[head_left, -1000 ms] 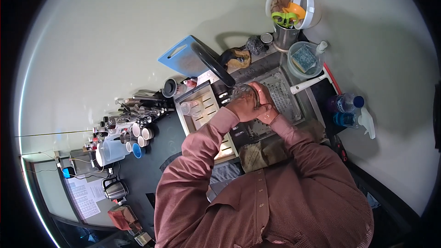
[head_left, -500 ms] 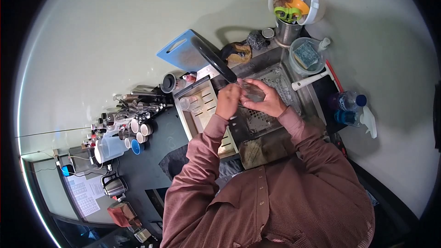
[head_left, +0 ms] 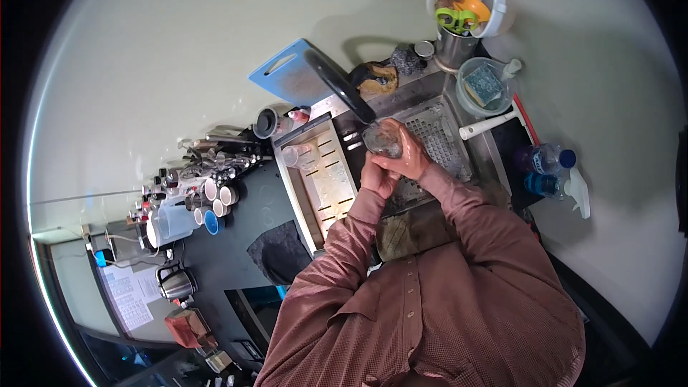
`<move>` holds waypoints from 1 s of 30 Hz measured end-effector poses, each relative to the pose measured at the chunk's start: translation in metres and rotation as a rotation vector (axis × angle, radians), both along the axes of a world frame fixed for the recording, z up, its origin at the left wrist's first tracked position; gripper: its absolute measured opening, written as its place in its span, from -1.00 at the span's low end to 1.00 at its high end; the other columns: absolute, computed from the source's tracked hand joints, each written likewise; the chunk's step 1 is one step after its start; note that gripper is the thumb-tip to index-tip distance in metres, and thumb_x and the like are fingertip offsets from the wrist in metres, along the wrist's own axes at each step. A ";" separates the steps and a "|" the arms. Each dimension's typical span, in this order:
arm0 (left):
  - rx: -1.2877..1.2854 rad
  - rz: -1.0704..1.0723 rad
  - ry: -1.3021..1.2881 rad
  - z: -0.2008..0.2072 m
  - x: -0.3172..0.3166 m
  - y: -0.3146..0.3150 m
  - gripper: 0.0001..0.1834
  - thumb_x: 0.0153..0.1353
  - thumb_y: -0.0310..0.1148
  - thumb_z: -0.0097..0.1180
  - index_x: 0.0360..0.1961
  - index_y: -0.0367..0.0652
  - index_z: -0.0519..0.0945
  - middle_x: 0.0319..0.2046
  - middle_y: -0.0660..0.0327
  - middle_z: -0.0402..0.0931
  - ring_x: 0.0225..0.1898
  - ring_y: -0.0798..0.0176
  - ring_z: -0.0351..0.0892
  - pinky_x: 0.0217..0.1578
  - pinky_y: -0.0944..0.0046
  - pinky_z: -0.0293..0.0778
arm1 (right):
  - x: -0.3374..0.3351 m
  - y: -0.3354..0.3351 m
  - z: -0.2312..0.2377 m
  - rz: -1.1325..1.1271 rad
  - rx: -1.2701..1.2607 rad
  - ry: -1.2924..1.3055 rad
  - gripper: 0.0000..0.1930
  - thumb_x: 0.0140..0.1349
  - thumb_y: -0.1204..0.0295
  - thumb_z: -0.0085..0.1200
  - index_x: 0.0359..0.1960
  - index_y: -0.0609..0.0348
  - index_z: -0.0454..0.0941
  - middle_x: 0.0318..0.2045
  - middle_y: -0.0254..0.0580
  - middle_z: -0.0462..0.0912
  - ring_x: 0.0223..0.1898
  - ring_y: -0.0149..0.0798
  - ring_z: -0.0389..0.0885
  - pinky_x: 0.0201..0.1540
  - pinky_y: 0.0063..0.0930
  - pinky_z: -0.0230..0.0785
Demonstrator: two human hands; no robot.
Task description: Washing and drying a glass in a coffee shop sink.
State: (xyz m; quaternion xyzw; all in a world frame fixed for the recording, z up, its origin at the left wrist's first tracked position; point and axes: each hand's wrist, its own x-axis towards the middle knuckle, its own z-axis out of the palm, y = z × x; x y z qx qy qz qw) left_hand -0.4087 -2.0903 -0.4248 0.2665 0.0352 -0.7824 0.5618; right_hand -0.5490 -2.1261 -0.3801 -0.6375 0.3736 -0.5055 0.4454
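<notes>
Glass [head_left: 382,141]: centre of the frame, beside the tap's [head_left: 345,91] tip, over the sink [head_left: 491,168].
Right hand [head_left: 411,158]: partly closed, wrapped round the glass.
Left hand [head_left: 380,179]: curled at its lower end; cannot tell if gripping.
Change: left hand moved below the glass, apparently turning it for rinsing.

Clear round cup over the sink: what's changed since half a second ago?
The left hand has moved from the left side of the clear round cup to its near end, rightward and toward the body; whether it grips is hidden. The right hand still holds the cup. The black curved faucet and blue cutting board stayed put.
</notes>
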 end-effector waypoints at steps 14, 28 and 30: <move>-0.057 -0.018 -0.522 0.063 -0.002 -0.030 -0.73 0.43 -0.19 0.06 -0.03 -0.13 0.59 -0.14 0.26 0.62 -0.17 0.32 0.65 -0.11 0.26 0.61 | -0.024 -0.012 0.055 0.245 0.000 0.059 -0.33 0.16 0.21 0.43 0.24 0.23 0.44 0.01 -0.11 0.67 0.09 -0.20 0.64 0.19 -0.33 0.44; -1.113 -0.223 -1.805 0.094 0.014 -0.048 -0.74 0.48 -0.25 0.04 -0.30 -0.20 0.59 -0.51 0.15 0.57 -0.44 0.11 0.60 -0.46 0.27 0.37 | -0.028 0.020 0.008 0.482 0.937 -0.464 -0.42 0.35 0.41 0.25 0.35 0.20 0.30 0.11 -0.33 0.50 0.12 -0.39 0.55 0.08 -0.46 0.49; -1.245 -0.329 -1.960 0.122 0.007 -0.047 -0.75 0.44 -0.19 0.07 -0.26 -0.11 0.63 -0.44 0.08 0.61 -0.37 -0.03 0.61 -0.34 0.22 0.43 | -0.031 0.009 0.000 0.477 0.950 -0.375 -0.36 0.24 0.47 0.35 0.32 0.17 0.31 0.12 -0.26 0.51 0.08 -0.37 0.58 0.04 -0.43 0.52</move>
